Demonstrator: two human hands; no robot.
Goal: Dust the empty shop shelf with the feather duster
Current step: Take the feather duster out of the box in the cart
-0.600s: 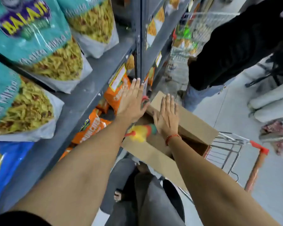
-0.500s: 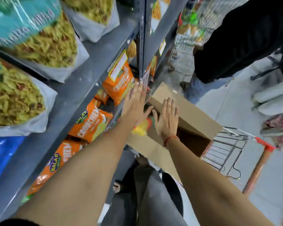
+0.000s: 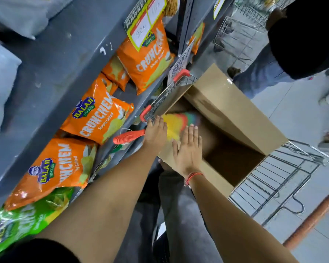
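The feather duster has a ribbed orange handle (image 3: 128, 137) and a yellow, green and blue feather head (image 3: 179, 121), blurred, lying at the near corner of an open cardboard box (image 3: 228, 105). My left hand (image 3: 155, 132) is closed over the duster where handle meets feathers; the handle sticks out to the left towards the shelves. My right hand (image 3: 188, 149) lies flat with fingers spread on the box's near edge, beside the feathers. The grey metal shelves (image 3: 65, 54) stand at the left.
Orange crisp bags (image 3: 97, 116) and a green bag (image 3: 21, 223) fill the lower shelf. The box sits in a wire trolley (image 3: 264, 185) with red corner guards. A person in black (image 3: 302, 35) stands at the upper right beside another trolley. My legs are below.
The view has tipped down towards the lower shelves. Both hands dropped to the box; the left hand, open before, now closes on the duster, and its orange handle has come into sight.
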